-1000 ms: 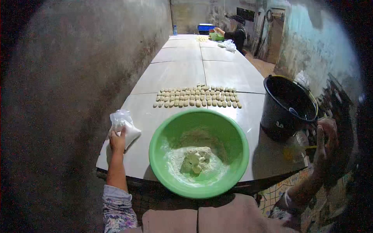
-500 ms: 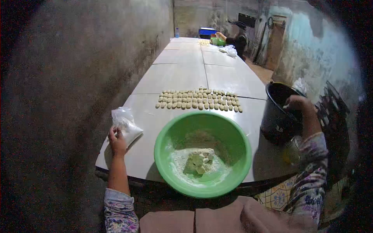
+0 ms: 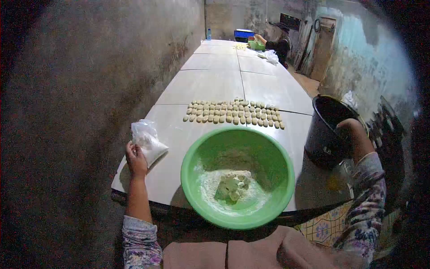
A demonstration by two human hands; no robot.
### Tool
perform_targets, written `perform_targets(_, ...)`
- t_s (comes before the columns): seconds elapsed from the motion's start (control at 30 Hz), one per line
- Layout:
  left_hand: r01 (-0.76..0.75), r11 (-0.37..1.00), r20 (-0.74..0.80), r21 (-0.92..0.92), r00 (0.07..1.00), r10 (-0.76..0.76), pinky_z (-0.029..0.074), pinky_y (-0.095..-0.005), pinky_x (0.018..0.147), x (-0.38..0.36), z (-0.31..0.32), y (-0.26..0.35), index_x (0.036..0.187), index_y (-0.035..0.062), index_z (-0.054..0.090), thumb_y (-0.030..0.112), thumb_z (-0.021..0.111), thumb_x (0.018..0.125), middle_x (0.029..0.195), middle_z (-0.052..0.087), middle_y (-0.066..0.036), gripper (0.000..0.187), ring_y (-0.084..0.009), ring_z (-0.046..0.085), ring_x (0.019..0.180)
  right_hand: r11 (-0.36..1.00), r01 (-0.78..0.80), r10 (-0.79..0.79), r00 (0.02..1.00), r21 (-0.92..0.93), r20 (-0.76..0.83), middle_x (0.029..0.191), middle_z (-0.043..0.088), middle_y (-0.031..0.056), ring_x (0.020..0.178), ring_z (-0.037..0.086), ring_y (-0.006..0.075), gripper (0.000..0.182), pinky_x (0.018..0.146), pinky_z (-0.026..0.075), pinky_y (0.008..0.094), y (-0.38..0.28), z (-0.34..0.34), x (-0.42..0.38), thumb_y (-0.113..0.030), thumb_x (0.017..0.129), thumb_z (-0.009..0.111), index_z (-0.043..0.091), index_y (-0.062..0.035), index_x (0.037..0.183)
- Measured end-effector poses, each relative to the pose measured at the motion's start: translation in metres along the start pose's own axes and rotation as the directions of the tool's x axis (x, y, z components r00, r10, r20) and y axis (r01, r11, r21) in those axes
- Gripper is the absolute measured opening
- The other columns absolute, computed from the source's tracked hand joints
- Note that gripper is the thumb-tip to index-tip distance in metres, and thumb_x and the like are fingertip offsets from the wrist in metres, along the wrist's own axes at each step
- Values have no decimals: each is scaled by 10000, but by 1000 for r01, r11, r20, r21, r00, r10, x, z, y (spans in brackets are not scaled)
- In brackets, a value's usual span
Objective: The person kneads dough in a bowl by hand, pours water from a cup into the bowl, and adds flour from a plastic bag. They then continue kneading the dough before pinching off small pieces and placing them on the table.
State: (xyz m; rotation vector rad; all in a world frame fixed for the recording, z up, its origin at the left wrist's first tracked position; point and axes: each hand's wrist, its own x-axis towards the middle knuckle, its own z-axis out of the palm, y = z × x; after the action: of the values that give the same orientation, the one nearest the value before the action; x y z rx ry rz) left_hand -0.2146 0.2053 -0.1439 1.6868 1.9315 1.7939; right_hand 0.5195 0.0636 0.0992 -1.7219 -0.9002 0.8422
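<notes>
The clear bag of white powder point(image 3: 151, 144) slumps near the left edge of the table point(image 3: 206, 83), its top crumpled. My left hand point(image 3: 136, 161), fingers loosely bent, touches its side; I can't tell if it grips. My right hand point(image 3: 351, 128) reaches into the black bucket point(image 3: 322, 141) right of the green basin point(image 3: 191, 179), fingers hidden; their hold I can't tell.

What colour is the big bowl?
The big bowl is green; it shows best in the head view.
</notes>
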Motion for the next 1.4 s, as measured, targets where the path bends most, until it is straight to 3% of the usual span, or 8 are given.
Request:
perform_targets(0.17, 15, 1000, -23, 14, 1000, -15, 426, -406, 897, -8, -6, 22, 1296, 40, 404, 287, 485, 968, 1149, 530, -198, 418, -320, 528, 1034, 874, 478, -466, 876, 88, -127, 759, 646, 102, 670, 618, 208, 199, 688, 516, 321, -35, 57, -102, -235, 750, 631, 631, -36, 761)
perform_targets(0.27, 66, 996, 42, -57, 997, -64, 423, -411, 905, -3, -7, 10, 1305, 47, 396, 309, 480, 969, 1201, 502, -209, 434, -328, 521, 1071, 919, 248, -258, 966, 308, -6, 800, 663, 94, 741, 645, 200, 209, 731, 524, 334, -60, 50, -126, -229, 794, 590, 637, -25, 790)
perform_targets(0.3, 66, 998, 19, 3, 998, -66, 422, -415, 906, -4, -8, 15, 1309, 51, 391, 324, 474, 970, 1199, 505, -212, 444, -334, 520, 1075, 733, 377, -256, 924, -567, 284, 844, 671, 91, 780, 655, 195, 199, 748, 520, 326, -26, -22, -16, -206, 813, 559, 646, -28, 826)
perform_targets(0.6, 86, 996, 41, -26, 996, -85, 422, -410, 908, -1, -4, 4, 1308, 47, 389, 352, 459, 971, 1174, 525, -215, 459, -348, 524, 1064, 806, -107, 45, 992, -582, -120, 797, 626, 105, 699, 567, 210, 214, 651, 466, 384, -66, 32, -37, -112, 753, 613, 600, -10, 940)
perform_targets(0.63, 99, 995, 43, 6, 994, -99, 421, -412, 909, -2, -5, 8, 1304, 45, 395, 348, 462, 970, 1168, 529, -214, 455, -345, 523, 1063, 624, 344, -193, 938, -702, 288, 764, 593, 124, 694, 557, 203, 190, 638, 462, 382, -38, -6, 12, -104, 736, 632, 562, -8, 884)
perform_targets(0.97, 130, 991, 73, -13, 989, -129, 418, -414, 918, -4, -3, 2, 1264, 18, 440, 364, 483, 958, 1156, 543, -214, 464, -343, 520, 1068, 703, 424, -537, 843, -571, -35, 700, 543, 222, 683, 574, 397, 176, 600, 454, 445, -32, 52, -19, -157, 782, 618, 522, -19, 834)
perform_targets(1.03, 154, 988, 85, 16, 984, -155, 421, -411, 917, -2, -6, 12, 1264, 18, 440, 365, 484, 958, 1168, 538, -212, 465, -342, 524, 1066, -23, 294, -678, 698, -955, 232, 707, 581, 226, 713, 618, 396, 131, 598, 460, 480, -34, 50, -2, -127, 797, 574, 541, -14, 855)
perform_targets(1.4, 162, 985, 104, 59, 980, -168, 455, -402, 875, -2, -7, 14, 1228, -11, 461, 351, 492, 958, 1174, 542, -239, 452, -335, 570, 1025, -28, 441, -855, 453, -897, 250, 702, 540, 221, 728, 591, 357, 151, 600, 437, 440, -33, 5, 34, -98, 794, 556, 532, -1, 908)
